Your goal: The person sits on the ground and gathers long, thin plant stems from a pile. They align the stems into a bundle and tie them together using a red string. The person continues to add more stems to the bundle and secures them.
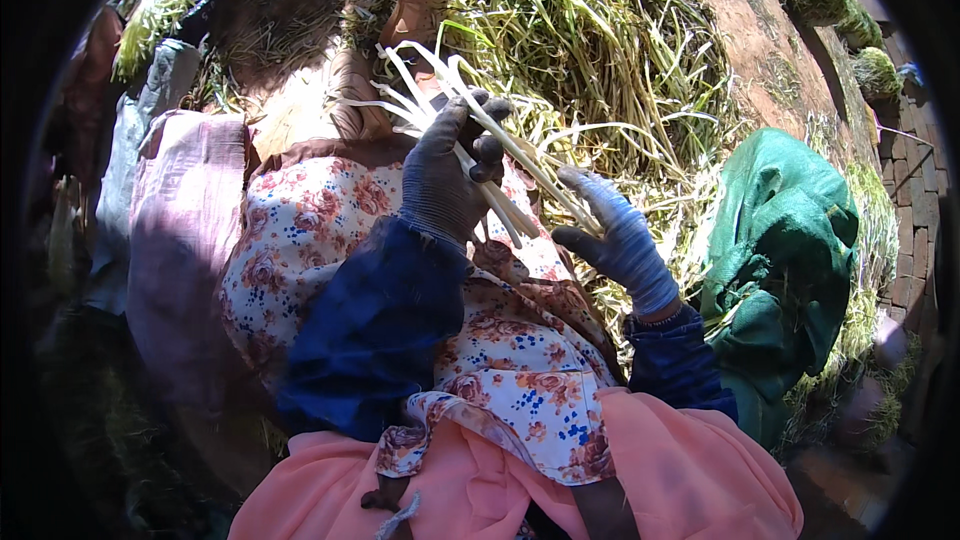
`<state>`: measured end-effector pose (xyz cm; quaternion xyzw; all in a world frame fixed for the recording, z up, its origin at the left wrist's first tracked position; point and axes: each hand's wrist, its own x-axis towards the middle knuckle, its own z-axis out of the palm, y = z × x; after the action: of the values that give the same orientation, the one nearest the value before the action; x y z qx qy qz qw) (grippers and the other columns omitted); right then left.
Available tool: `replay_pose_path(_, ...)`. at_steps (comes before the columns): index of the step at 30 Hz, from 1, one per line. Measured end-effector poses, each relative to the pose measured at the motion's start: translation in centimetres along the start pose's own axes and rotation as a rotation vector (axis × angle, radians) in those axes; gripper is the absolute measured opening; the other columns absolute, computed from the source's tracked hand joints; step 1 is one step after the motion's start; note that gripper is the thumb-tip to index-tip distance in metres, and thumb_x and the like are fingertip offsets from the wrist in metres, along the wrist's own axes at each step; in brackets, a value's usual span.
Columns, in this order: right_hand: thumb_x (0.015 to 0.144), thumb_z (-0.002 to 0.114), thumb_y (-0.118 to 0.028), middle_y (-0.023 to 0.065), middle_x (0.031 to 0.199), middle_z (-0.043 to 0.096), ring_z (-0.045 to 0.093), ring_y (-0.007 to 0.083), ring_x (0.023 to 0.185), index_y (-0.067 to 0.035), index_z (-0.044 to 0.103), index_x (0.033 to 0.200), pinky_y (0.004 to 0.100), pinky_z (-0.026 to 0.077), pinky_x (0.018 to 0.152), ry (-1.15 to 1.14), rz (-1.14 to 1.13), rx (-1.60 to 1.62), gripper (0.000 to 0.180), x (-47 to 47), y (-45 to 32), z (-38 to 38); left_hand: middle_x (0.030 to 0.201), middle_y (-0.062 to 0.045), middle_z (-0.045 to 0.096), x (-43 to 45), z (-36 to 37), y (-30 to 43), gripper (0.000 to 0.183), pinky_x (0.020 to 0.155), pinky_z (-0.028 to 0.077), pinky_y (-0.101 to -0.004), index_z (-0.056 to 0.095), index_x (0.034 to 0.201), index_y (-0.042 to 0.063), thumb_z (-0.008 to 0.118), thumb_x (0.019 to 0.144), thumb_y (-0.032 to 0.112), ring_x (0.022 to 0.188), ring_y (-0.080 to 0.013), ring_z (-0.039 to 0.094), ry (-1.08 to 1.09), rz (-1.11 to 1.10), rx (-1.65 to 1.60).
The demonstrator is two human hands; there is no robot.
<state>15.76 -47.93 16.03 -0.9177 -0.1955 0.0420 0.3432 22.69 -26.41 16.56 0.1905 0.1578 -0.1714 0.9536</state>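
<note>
My left hand (454, 172), in a dark grey knit glove, is closed around a small bunch of pale, slender plant stalks (420, 109). Their thin ends fan out at the upper left, and their thicker ends stick out below the fist. My right hand (622, 240) wears a lighter blue-grey glove with bare skin at the wrist. Its thumb and forefinger are apart, with the lower end of a long pale stalk (536, 157) in the gap; whether they pinch it is unclear. Both hands are above a floral cloth (517, 322) over my lap.
A large heap of green and straw-coloured stalks (592, 52) lies ahead. A green woven sack (787, 262) is at the right, with a pale pinkish sack (187, 240) at the left. Brown footwear (420, 0) shows beyond my lap. Brick paving (911, 225) runs along the far right.
</note>
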Motion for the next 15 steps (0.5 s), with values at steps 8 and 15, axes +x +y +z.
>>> replay_pose_path(8, 0.082, 0.055, -0.009, 0.0076, 0.089, 0.059, 0.057, 0.0140, 0.076, -0.003, 0.055, 0.109, 0.0246, 0.047, 0.067, 0.349, 0.167, 0.544, 0.027, 3.3, -2.3, 3.1, 0.083, -0.010, 0.059, 0.0, 0.0, -2.8, 0.023, 0.037, 0.033, -0.0183, 0.052, 0.091, 0.002, 0.043, 0.090, 0.022, 0.046, -0.0102, 0.048, 0.223, -0.167, 0.442)
replay_pose_path(15, 0.084, 0.055, -0.012, 0.0041, 0.089, 0.060, 0.057, 0.0072, 0.071, -0.001, 0.050, 0.113, 0.0184, 0.047, 0.056, 0.385, 0.283, 0.999, 0.031, 5.8, -2.6, 3.3, 0.059, -0.004, 0.054, 0.6, -1.7, -4.9, 0.020, 0.037, 0.033, -0.0226, 0.056, 0.079, 0.001, 0.055, 0.082, 0.021, 0.042, -0.0102, 0.046, 0.203, -0.246, 0.585)
